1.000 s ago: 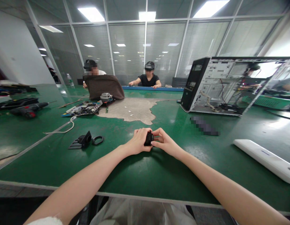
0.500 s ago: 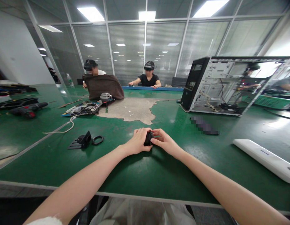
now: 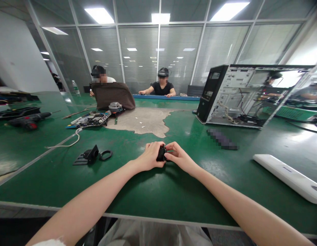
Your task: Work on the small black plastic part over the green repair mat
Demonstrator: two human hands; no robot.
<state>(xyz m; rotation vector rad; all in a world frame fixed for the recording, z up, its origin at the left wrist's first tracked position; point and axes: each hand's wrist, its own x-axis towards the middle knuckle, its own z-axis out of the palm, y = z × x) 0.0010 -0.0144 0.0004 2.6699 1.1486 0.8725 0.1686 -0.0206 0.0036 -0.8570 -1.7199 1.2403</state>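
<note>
and here it is, the small black part [image 3: 161,153], right between the two hands, just above or on the green tabletop [image 3: 137,201], which of the two i cannot tell; it sits against the palm side of the left hand [image 3: 150,156] and at the fingertips of the right; the left is curled closed around it, fingers over the far side, thumb along the near side, a firm wrap; over to the right hand [image 3: 181,158], half curled, thumb and fingertips pinching the part's right end; off to the left, well apart from the hands, lies a black bracket [image 3: 89,155], with a black ring [image 3: 106,160] just beside it
</note>
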